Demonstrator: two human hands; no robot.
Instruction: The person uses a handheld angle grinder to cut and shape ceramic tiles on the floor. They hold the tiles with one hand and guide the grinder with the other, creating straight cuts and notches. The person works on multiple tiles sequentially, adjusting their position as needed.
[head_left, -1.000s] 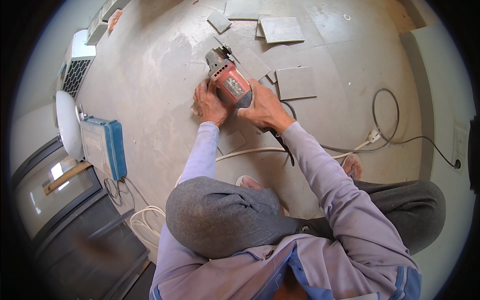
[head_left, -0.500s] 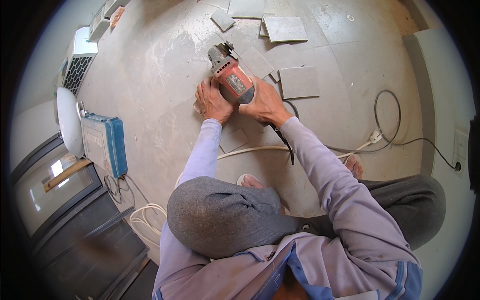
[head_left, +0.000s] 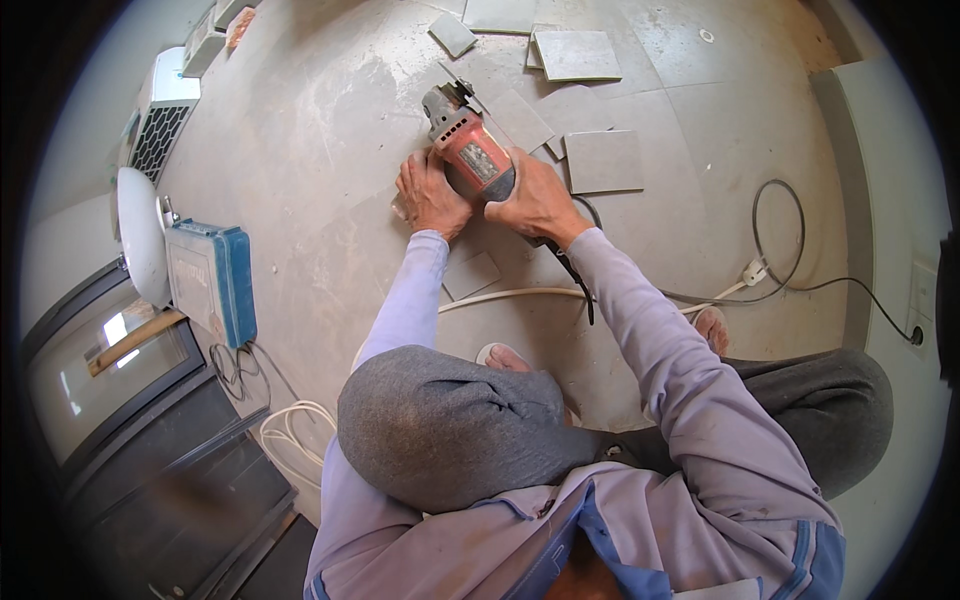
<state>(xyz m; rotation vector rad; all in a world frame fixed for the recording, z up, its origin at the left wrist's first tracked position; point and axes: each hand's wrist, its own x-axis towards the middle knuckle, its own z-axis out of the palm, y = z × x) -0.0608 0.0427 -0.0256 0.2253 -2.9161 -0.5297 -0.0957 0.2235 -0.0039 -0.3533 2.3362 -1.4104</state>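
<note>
- Your right hand (head_left: 537, 203) is grasping the rear of the grinder (head_left: 477, 160), the thumb lying along the near side of its red body.
- Your left hand (head_left: 434, 198) is curling close against the grinder's left side; whether it is gripping the body or only steadying it, you cannot tell from this view. A small pale edge is showing beside its outer fingers, too hidden to name.
- The grinder is lying ahead of your knees, above the floor (head_left: 330, 150), with its head pointing away and slightly left. Its disc (head_left: 480, 101) is showing nearly edge-on; whether it is spinning is not clear.
- Over the last second, the whole view is sliding slightly, the tiles and grinder drifting up and right together. Against the tiles, the tool is hardly moving, and both hands are keeping their places on or beside it.
- The disc's thin line is showing more plainly than half a second ago. Taken together, this is suggesting a steady hold rather than a change of grip.
- The near tile (head_left: 522, 122) is lying just right of the grinder's head; the square tile (head_left: 604, 162) is lying further right, and the small tile (head_left: 453, 35) beyond the head.
- The black cord (head_left: 580, 275) is trailing behind your right hand, crossing near the white cable (head_left: 515, 292).
</note>
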